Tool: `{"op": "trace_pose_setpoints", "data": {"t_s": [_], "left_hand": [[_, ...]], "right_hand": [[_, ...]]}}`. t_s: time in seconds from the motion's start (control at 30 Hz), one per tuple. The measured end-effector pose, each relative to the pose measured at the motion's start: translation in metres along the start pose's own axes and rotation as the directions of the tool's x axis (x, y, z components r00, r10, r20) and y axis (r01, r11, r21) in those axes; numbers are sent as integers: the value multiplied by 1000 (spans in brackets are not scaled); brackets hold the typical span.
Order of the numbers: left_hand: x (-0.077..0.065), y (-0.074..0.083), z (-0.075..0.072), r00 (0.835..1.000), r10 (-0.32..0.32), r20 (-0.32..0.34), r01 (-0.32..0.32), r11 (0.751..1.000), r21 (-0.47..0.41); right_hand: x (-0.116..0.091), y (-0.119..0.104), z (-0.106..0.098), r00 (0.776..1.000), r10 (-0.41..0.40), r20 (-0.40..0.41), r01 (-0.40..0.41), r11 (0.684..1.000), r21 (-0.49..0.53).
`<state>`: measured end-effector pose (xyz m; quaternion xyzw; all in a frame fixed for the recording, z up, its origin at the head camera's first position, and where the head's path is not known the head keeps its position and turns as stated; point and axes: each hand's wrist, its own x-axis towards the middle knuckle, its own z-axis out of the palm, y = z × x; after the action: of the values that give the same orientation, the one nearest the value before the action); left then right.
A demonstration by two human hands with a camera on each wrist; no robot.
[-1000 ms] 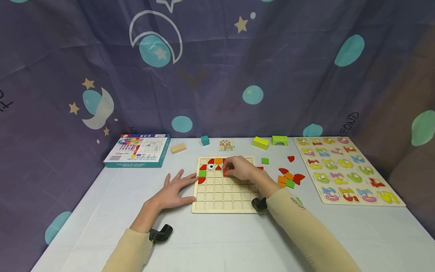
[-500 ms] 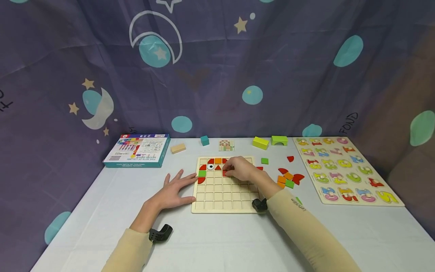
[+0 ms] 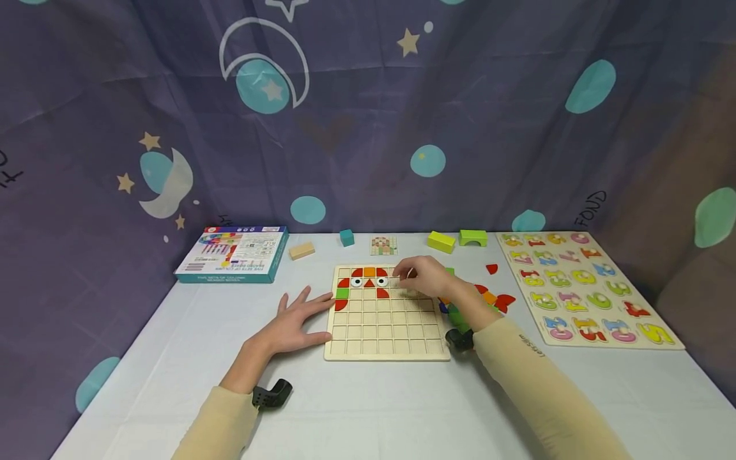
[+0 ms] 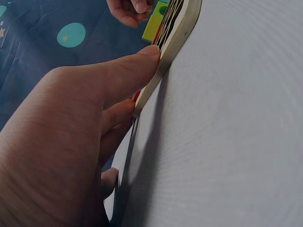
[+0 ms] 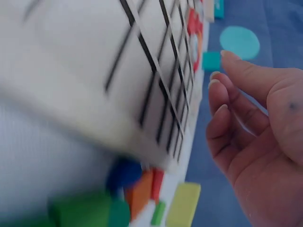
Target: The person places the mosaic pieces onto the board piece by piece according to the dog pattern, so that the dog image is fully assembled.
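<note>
A person's left hand (image 3: 292, 327), fingers spread wide, touches the left edge of a wooden grid board (image 3: 385, 332), apparently to steady it. Above the board hovers the right hand (image 3: 424, 278), its fingers loosely bent, slightly parted and visibly holding nothing; a round eye tile (image 3: 382, 282) sits just left of their tips. Beyond them, a picture card (image 3: 383, 246), likely a reference, lies on the white-covered worktop (image 3: 356, 415) before a moon-and-star fabric backdrop (image 3: 368, 96).
</note>
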<state>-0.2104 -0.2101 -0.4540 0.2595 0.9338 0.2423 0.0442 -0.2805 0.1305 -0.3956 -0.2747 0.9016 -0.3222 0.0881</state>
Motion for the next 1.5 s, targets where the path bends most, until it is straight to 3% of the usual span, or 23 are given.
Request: {"op": "trace_pose_setpoints", "data": {"t_s": [0.27,0.53,0.83,1.23,1.5], "left_hand": [[-2,-1,0,1000,5,-10,-5,1000,-11],[-4,-4,1,1000,2,-20,-3,1000,-7],[-5,-2,1,1000,1,-12,-1,1000,-20],[-2,1,0,1000,-2,-7,2,1000,-15],[0,2,0,1000,-3,1,3,1000,-6]], "right_hand": [[-17,19,-28,992,124,-34,-123,992,25],[-34,40,-42,989,130,-72,-130,992,5],[-37,53,-39,968,249,-10,-249,968,17],[-33,59,-29,971,237,-12,-237,969,-70],[-33,59,-26,970,243,-10,-243,968,-63]]}}
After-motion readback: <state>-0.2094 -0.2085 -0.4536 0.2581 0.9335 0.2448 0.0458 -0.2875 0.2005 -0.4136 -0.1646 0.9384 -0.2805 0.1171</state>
